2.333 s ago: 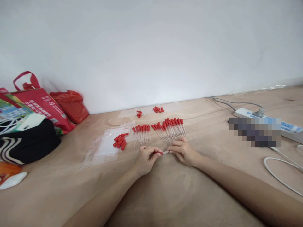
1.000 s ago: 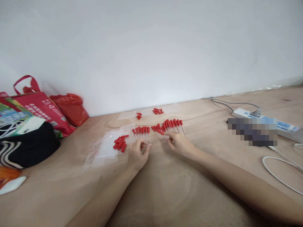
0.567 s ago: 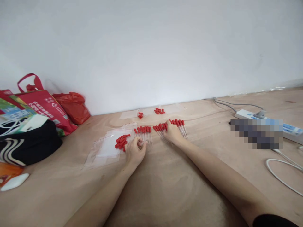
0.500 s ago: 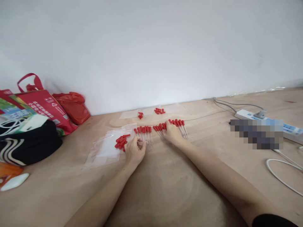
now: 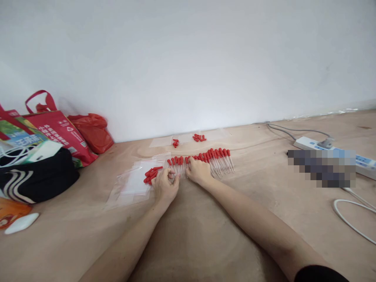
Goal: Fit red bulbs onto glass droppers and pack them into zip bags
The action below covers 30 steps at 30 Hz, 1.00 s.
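Observation:
A row of clear droppers with red bulbs [image 5: 217, 156] lies side by side on the wooden surface. My right hand [image 5: 198, 171] is over the left-middle part of that row, fingers closed at a red bulb; what they pinch is hidden. My left hand [image 5: 166, 184] is curled beside the row's left end, thumb and fingertips close together, and any small thing between them cannot be made out. Just left of it, several loose red bulbs [image 5: 151, 174] lie on clear plastic bags [image 5: 132, 188].
Small red bulbs [image 5: 199, 138] lie on plastic bags near the wall. At the left stand a red shopping bag [image 5: 58, 129], a red plastic bag [image 5: 94, 133] and a black bag [image 5: 41, 176]. A power strip [image 5: 364, 160] with cables is at the right.
My right hand has moved left along the row, uncovering droppers to its right. The left hand has stayed nearly in place. The view has shifted slightly.

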{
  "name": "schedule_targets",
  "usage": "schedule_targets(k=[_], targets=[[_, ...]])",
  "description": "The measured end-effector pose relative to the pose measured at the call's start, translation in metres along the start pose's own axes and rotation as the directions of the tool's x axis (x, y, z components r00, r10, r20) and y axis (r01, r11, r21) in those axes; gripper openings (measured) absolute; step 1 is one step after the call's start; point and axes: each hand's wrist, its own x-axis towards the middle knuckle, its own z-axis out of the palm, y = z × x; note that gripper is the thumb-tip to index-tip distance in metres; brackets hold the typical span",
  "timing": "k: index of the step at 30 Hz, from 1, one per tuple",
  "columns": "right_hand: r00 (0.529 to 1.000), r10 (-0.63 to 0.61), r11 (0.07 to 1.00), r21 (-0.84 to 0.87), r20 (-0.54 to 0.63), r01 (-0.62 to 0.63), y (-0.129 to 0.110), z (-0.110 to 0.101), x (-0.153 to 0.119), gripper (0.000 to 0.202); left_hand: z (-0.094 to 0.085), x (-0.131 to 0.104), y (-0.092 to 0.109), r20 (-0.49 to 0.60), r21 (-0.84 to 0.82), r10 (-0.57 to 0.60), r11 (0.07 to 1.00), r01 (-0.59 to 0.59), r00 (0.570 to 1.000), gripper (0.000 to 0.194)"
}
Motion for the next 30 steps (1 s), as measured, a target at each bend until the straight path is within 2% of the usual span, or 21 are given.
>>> schedule_targets(k=[5, 9, 11, 14, 16, 19, 23, 27, 30], targets=[[1.0, 0.019, 1.0, 0.014, 0.019, -0.02, 0.011, -0.004, -0.001, 0.027, -0.001, 0.009, -0.006, -0.063, -0.052, -0.053, 0.997, 0.05, 0.997, 0.016], [0.999, 0.027, 0.999, 0.031, 0.031, -0.028, 0.015, -0.005, -0.001, 0.027, -0.011, 0.027, -0.018, -0.093, -0.034, -0.117, 0.993, 0.114, 0.989, 0.018], [1.0, 0.02, 0.999, 0.027, 0.02, -0.02, 0.014, -0.005, -0.001, 0.026, -0.018, 0.04, -0.027, -0.037, -0.008, -0.172, 0.985, 0.172, 0.984, 0.02], [1.0, 0.017, 1.0, 0.007, 0.013, -0.017, 0.009, -0.006, -0.002, 0.025, -0.029, 0.057, -0.042, 0.131, 0.07, -0.223, 0.974, 0.215, 0.966, 0.018], [0.999, 0.026, 1.0, -0.008, 0.029, -0.026, 0.004, -0.007, -0.002, 0.025, -0.034, 0.064, -0.05, 0.199, 0.171, -0.214, 0.969, 0.181, 0.956, 0.015], [0.997, 0.03, 0.999, -0.021, 0.072, -0.028, -0.002, -0.006, 0.001, 0.025, -0.038, 0.066, -0.056, 0.242, 0.301, -0.145, 0.951, 0.068, 0.959, 0.013], [0.995, 0.0, 1.0, -0.026, 0.105, 0.002, -0.007, -0.002, 0.005, 0.024, -0.034, 0.062, -0.056, 0.2, 0.42, -0.043, 0.906, -0.046, 0.979, 0.019], [0.994, -0.019, 0.999, -0.03, 0.104, 0.022, -0.007, 0.0, 0.004, 0.024, -0.028, 0.058, -0.055, 0.195, 0.47, -0.02, 0.88, -0.075, 0.981, 0.022], [0.998, -0.008, 0.999, -0.036, 0.063, 0.01, -0.004, -0.003, -0.002, 0.027, -0.027, 0.056, -0.054, 0.196, 0.481, -0.004, 0.872, -0.093, 0.981, 0.018]])
